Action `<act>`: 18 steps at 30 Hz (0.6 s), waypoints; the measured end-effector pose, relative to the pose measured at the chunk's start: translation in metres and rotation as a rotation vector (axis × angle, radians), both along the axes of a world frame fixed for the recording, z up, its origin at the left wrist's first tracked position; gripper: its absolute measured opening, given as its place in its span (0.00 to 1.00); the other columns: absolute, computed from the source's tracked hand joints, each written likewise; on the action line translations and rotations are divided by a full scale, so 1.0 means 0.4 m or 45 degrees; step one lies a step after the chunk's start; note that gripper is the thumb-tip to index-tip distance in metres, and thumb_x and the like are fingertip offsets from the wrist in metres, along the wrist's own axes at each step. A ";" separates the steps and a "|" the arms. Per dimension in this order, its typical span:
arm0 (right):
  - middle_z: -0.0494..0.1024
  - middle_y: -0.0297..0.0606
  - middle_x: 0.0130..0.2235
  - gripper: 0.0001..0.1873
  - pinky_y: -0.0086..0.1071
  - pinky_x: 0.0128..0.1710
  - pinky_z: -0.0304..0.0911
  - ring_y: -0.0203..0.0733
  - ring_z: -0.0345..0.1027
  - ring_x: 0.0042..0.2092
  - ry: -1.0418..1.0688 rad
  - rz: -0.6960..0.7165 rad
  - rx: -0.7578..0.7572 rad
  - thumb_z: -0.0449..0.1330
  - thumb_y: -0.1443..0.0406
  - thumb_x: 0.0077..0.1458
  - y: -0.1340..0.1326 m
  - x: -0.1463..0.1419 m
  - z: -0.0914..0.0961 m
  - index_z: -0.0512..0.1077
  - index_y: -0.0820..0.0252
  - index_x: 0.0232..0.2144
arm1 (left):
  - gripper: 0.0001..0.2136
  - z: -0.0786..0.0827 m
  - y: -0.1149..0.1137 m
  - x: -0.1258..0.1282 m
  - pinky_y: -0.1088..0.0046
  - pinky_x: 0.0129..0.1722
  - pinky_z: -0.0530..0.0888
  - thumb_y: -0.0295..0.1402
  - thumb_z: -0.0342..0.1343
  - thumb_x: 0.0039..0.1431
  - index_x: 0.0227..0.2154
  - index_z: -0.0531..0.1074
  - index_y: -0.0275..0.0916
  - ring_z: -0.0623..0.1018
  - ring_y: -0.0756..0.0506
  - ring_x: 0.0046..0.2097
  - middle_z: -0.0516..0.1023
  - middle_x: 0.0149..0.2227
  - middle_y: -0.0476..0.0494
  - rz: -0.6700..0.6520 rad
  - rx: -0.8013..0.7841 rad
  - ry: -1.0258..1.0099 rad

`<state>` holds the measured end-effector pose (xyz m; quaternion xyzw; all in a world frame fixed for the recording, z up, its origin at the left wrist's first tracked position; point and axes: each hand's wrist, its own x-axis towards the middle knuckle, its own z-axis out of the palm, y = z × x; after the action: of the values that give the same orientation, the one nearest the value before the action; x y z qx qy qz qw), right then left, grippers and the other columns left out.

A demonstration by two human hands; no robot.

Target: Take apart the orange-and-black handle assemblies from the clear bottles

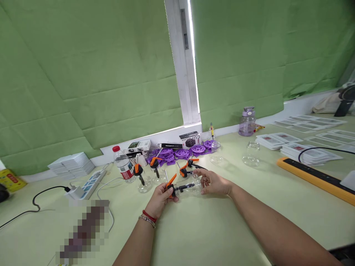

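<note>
My left hand (162, 199) grips the black-and-orange lever top (171, 187) of a clear bottle (191, 186), which lies tilted on its side. A black tube-like part shows inside the bottle. My right hand (212, 181) has its fingers curled round the bottle's base end. Just behind, another orange-and-black lever top (183, 172) rises beside my right fingers; its bottle is partly hidden. Two more clear bottles with such tops, one nearer (144, 184) and one farther (158, 174), stand to the left of my hands.
Purple ring-shaped parts (181, 153) lie along the back with small boxes (191, 139). A red-capped bottle (123, 164) stands left, near a power strip (93, 184). Clear containers (251, 154), a purple bottle (246, 122) and a yellow bar-shaped strip (313, 179) are on the right.
</note>
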<state>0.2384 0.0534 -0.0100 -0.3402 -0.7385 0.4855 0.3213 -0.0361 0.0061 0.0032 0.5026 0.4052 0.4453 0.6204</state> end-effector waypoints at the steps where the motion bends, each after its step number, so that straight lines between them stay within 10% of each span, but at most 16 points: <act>1: 0.65 0.42 0.51 0.45 0.29 0.31 0.63 0.33 0.65 0.33 0.001 0.005 -0.011 0.71 0.61 0.36 0.001 0.000 -0.001 0.59 0.53 0.57 | 0.18 0.000 0.000 0.000 0.65 0.36 0.73 0.40 0.64 0.48 0.37 0.70 0.32 0.76 0.47 0.29 0.74 0.29 0.46 0.005 -0.002 -0.001; 18: 0.70 0.42 0.45 0.39 0.33 0.33 0.64 0.40 0.66 0.37 0.139 0.062 -0.211 0.64 0.52 0.46 0.002 -0.006 -0.022 0.60 0.57 0.58 | 0.18 0.002 0.001 -0.002 0.66 0.35 0.73 0.41 0.64 0.47 0.36 0.71 0.32 0.75 0.48 0.28 0.73 0.28 0.46 0.009 -0.004 -0.002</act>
<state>0.2360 0.0542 -0.0189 -0.3207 -0.6852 0.5704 0.3198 -0.0370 0.0066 0.0039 0.5000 0.4072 0.4473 0.6197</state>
